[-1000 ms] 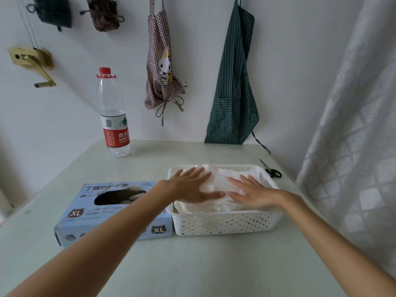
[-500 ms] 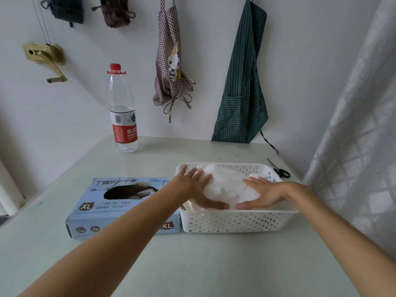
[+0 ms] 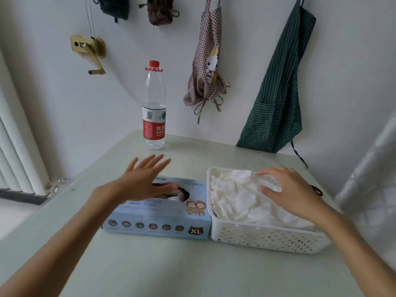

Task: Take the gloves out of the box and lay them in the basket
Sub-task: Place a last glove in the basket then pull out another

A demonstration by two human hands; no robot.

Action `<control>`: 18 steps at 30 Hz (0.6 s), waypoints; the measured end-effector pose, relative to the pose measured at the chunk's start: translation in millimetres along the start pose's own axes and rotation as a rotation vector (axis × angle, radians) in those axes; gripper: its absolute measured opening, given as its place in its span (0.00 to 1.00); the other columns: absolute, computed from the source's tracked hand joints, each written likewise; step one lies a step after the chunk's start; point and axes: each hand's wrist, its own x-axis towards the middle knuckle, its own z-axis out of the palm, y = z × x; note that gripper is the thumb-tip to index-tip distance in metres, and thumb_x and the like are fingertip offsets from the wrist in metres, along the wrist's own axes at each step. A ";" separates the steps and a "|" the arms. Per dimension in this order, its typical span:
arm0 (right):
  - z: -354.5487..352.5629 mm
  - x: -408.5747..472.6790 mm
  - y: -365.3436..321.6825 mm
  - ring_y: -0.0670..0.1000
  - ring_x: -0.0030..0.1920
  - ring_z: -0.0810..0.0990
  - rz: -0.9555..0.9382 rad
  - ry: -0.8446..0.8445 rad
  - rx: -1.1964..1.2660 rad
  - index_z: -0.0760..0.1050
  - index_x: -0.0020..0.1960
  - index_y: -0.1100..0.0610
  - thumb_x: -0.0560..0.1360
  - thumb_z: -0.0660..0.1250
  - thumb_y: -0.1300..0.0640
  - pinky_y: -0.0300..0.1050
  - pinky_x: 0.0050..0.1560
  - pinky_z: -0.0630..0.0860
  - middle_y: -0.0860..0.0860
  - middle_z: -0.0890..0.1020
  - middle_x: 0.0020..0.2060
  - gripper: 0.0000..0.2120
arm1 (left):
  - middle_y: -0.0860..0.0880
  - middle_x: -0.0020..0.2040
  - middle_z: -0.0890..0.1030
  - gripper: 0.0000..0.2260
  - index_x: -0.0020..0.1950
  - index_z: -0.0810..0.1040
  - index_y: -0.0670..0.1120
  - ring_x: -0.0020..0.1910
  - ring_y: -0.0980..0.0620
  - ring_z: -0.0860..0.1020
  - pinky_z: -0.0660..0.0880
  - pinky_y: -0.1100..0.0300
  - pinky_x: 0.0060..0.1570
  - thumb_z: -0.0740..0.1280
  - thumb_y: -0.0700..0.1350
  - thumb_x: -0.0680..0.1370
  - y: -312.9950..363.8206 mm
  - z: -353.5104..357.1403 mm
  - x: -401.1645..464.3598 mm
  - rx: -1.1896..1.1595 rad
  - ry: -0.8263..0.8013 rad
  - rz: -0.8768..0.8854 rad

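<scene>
Two hands part: my left hand [image 3: 142,181] has left the white perforated plastic basket [image 3: 265,236], now fingers spread, empty, above the pale-blue cardboard box [image 3: 158,219] beside it, likely reaching again. My right hand [image 3: 289,191] rests flat, relaxed, on the crumpled white gloves [image 3: 233,198] in the basket.

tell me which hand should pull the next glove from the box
Left. The left hand hovers open right over the box opening, while the right hand rests on the gloves in the basket.

gloves [image 3: 235,196] white | basket [image 3: 263,236] white, perforated | box [image 3: 158,213] pale blue | apron [image 3: 276,99] green, striped | bench [image 3: 192,271] pale green
</scene>
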 end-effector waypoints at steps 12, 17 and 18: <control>68.6 91.9 -162.7 0.50 0.48 0.77 -0.617 -0.438 -0.625 0.79 0.59 0.45 0.73 0.71 0.52 0.42 0.40 0.66 0.45 0.79 0.45 0.14 | 0.56 0.78 0.43 0.55 0.78 0.43 0.55 0.76 0.55 0.40 0.40 0.48 0.75 0.57 0.80 0.59 -47.7 21.4 -17.7 -0.117 -0.173 -0.173; 71.6 94.2 -163.9 0.47 0.42 0.77 -0.587 -0.347 -0.434 0.81 0.55 0.48 0.75 0.66 0.55 0.38 0.34 0.63 0.42 0.78 0.38 0.10 | 0.56 0.78 0.42 0.52 0.78 0.43 0.55 0.76 0.56 0.39 0.38 0.48 0.74 0.62 0.76 0.63 -45.8 18.8 -17.0 -0.134 -0.193 -0.201; 61.5 96.7 -164.0 0.43 0.38 0.74 -0.498 -0.293 -0.275 0.82 0.54 0.48 0.75 0.67 0.53 0.37 0.34 0.63 0.40 0.75 0.35 0.09 | 0.56 0.78 0.42 0.52 0.78 0.44 0.55 0.76 0.55 0.39 0.38 0.48 0.74 0.62 0.76 0.63 -46.7 18.2 -17.8 -0.142 -0.193 -0.201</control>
